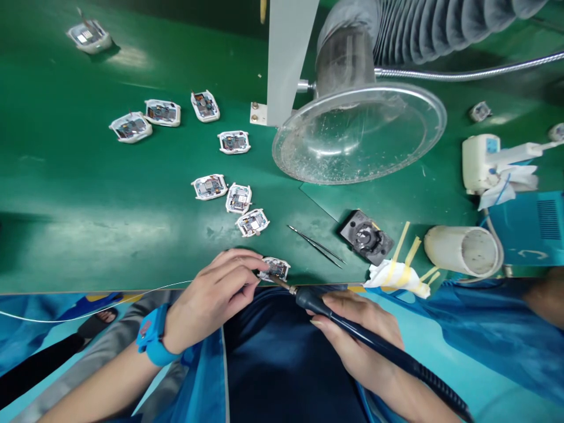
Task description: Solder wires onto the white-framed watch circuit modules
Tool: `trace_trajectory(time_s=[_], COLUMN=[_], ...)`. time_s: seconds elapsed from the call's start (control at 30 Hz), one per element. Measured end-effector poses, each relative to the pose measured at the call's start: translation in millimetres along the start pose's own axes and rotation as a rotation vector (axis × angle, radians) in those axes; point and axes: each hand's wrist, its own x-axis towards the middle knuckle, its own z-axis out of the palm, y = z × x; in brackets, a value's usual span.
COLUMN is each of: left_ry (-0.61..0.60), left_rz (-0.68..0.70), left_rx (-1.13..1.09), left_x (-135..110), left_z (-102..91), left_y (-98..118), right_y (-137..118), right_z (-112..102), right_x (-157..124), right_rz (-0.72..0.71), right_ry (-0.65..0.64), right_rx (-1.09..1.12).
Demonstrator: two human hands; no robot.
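Although its smooth green top reflects the light in pale smears, the counter [79, 194] runs out of view on both sides. Over its back edge bends a grey ridged hose [423, 35], cut off above, ending in a round, clear plastic hood [361, 132] speckled with dirt. At the right edge, a blue metal box [524, 226] is partly cut off. Near the front edge, the right hand [370, 317] has its fingers wrapped round the slim black handle of a soldering iron [383, 348]. The left hand [215, 288] keeps its fingers bent close together, tips against a small white watch case [277, 268] at the front edge; how firmly they pinch it, I cannot tell. The iron's metal tip reaches this case, its contact point hard to make out. Toward the front right corner lie a dull, rounded cup [458, 249] and a black block [365, 237] with a hollowed middle. Thin, pointed tweezers [317, 245] rest left of the block. Eight similar open cases [234, 142] dot the counter's left half. A thin white wire [145, 292] disappears behind the left hand, its end hidden.
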Motion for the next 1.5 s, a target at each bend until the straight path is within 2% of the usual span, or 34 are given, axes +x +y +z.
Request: trace_trajectory(time_s=[0.4,0.7,0.83,1.0,1.37,1.5], left_ry=[0.01,0.014,0.045,0.075,0.054,0.051], left_rz=[0.016,-0.013,-0.012,0.001,0.01,0.009], left_rx=[0.031,0.026,0.029,0.036,0.067,0.071], left_x=[-2,-5,-4,-2,-1,1], left_z=[1.1,2.9,5.4,7.5,8.9,8.0], left_y=[1,1,2,2,2,3], right_y=[-4,1,-1,-3,-3,-3], right_z=[-1,-11,-9,-5,-5,-4], right_x=[4,-2,-2,-3,-4,-7], right_rz=[-0.006,-0.01,0.004,0.008,0.071,0.077], right_ry=[-0.021,-0.022,-0.034,0.023,-0.06,-0.051], right_rx=[-0.001,0.012,0.027,0.01,0.033,0.068])
